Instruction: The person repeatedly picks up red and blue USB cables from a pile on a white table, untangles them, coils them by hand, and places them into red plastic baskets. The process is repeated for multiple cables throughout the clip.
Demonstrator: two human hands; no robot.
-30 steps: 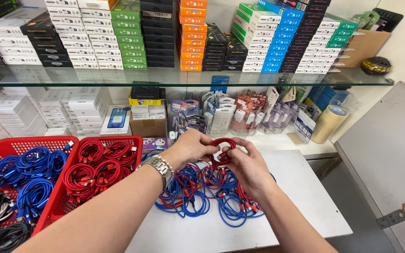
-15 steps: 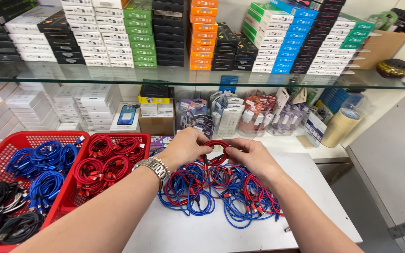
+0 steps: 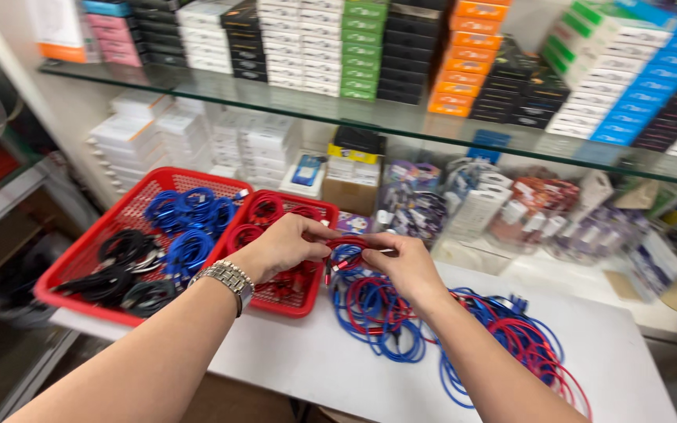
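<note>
Shelves of stacked colour-coded boxes fill the wall behind, and we're looking down at a white desk covered in cables. Straight to the fingers: the left hand and the right hand meet in mid-air just above the desk's back edge, and between them sits a small coiled red cable. Left thumb and fingertips are pinched on one side of the coil, right fingertips closed on the other side, so the loop spans the narrow gap between the two hands and is held up off the surface. A short end of it hangs down beside the left thumb.

Moving outward, a metal wristwatch sits on the left wrist. Directly below the hands lies a loose heap of blue and red cables, spreading right across the desk to a second tangle near the right forearm. Just left of the left hand is a red basket with coiled red cables in it, its rim touching a bigger red basket that holds blue coils at the back and black coils at the front. Behind everything, under a glass shelf, small packets and white boxes crowd the back of the desk.
</note>
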